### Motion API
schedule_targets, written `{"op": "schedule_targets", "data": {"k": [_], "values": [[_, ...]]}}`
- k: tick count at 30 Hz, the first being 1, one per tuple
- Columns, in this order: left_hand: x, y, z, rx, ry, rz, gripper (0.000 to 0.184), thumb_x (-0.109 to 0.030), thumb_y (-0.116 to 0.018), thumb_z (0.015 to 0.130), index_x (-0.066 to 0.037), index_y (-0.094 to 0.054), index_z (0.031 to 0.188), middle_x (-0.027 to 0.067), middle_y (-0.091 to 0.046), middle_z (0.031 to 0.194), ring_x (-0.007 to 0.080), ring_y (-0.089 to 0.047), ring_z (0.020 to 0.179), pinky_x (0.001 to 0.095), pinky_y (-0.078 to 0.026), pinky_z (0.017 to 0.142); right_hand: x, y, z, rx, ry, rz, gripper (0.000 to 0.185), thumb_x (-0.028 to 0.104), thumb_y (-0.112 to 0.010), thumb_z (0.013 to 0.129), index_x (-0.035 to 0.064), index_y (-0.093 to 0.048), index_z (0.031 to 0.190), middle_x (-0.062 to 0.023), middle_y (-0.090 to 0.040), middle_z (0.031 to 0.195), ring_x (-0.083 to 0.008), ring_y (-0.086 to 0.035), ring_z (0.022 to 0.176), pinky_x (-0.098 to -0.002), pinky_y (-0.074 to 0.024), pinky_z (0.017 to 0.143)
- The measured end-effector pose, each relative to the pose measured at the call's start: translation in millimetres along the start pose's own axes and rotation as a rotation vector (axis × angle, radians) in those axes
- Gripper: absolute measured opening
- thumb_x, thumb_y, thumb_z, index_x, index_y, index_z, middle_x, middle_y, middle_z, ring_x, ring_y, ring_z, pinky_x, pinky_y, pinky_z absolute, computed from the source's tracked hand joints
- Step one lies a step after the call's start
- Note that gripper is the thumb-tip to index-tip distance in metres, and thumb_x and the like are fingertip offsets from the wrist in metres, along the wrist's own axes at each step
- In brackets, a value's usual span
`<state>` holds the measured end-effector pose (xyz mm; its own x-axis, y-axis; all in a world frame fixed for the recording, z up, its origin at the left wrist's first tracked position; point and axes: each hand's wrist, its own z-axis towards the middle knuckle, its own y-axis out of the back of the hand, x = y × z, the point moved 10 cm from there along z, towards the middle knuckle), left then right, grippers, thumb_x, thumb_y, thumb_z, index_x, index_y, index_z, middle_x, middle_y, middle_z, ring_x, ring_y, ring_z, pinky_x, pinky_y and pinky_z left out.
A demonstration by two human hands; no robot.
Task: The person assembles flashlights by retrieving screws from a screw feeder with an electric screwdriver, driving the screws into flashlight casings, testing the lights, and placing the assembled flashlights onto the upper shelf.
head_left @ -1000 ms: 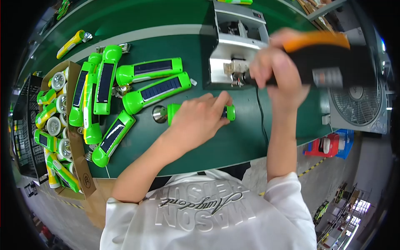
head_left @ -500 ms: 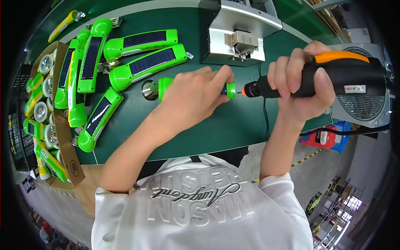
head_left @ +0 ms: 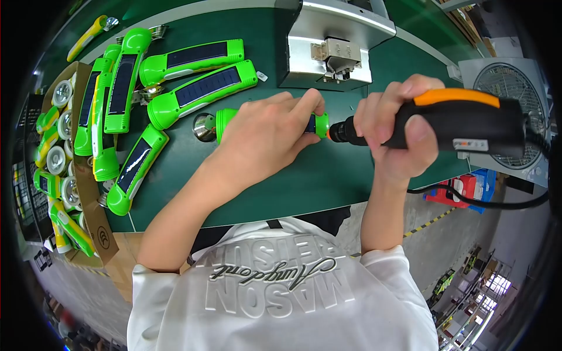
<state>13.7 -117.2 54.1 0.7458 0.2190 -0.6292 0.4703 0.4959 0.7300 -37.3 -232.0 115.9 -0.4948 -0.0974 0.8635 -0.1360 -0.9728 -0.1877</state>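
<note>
Under my left hand (head_left: 266,131) lies a green flashlight body (head_left: 223,124), gripped between thumb and fingers; the palm hides most of it. A shiny reflector (head_left: 204,127) sits at its left end. My right hand (head_left: 399,126) is wrapped round a black electric screwdriver (head_left: 451,126) with an orange lever, held level. Its orange-ringed tip (head_left: 332,133) meets the right end of the flashlight; the bit itself cannot be seen. Left of my left hand, several green flashlights with dark solar panels, such as one flashlight (head_left: 202,93), lie on the green table (head_left: 281,199).
A cardboard box (head_left: 96,205) of green and yellow flashlights stands at the left edge. Behind my hands is a metal fixture (head_left: 328,50). A grey fan (head_left: 506,111) stands at the right, near the screwdriver's black cable (head_left: 486,205).
My right hand has brought the screwdriver left, closing the gap to the flashlight's end. My left hand still holds the flashlight, and the view has shifted slightly.
</note>
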Motion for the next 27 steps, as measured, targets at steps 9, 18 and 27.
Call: {"op": "schedule_targets", "data": {"k": [9,18,27], "values": [[-1.9,5.8,-0.9,-0.006,0.004,0.023,0.041,-0.024,-0.079,0.084,-0.013,-0.053,0.113,0.0100,-0.063,0.083,0.0331,-0.067,0.081,0.0455,-0.053,0.063,-0.9,-7.6,-14.7,-0.013,0.050,0.089,0.039,0.029,-0.074,0.092,0.0068,-0.044,0.106,-0.0047,-0.047,0.069,-0.0132,-0.044,0.051,-0.0287,-0.0394,0.049],[2.4,-0.2,0.0,0.046,0.038,-0.017,0.041,-0.023,-0.077,0.086,-0.013,-0.053,0.116,0.0106,-0.065,0.090,0.0355,-0.067,0.087,0.0483,-0.052,0.069,-5.1,-8.8,-20.4,-0.023,0.038,0.108,0.042,0.025,-0.078,0.089,0.0058,-0.046,0.108,-0.0043,-0.048,0.069,-0.0128,-0.046,0.051,-0.0266,-0.0396,0.047],[-12.3,-29.4,22.6,0.139,0.003,0.038,0.042,-0.023,-0.078,0.083,-0.009,-0.054,0.114,0.0112,-0.067,0.098,0.0338,-0.068,0.095,0.0451,-0.054,0.076,59.3,34.3,30.3,-0.080,0.327,0.189,0.042,0.036,-0.049,0.101,0.0042,-0.049,0.127,-0.0054,-0.052,0.070,-0.0162,-0.044,0.049,-0.0355,-0.0441,0.054]]}}
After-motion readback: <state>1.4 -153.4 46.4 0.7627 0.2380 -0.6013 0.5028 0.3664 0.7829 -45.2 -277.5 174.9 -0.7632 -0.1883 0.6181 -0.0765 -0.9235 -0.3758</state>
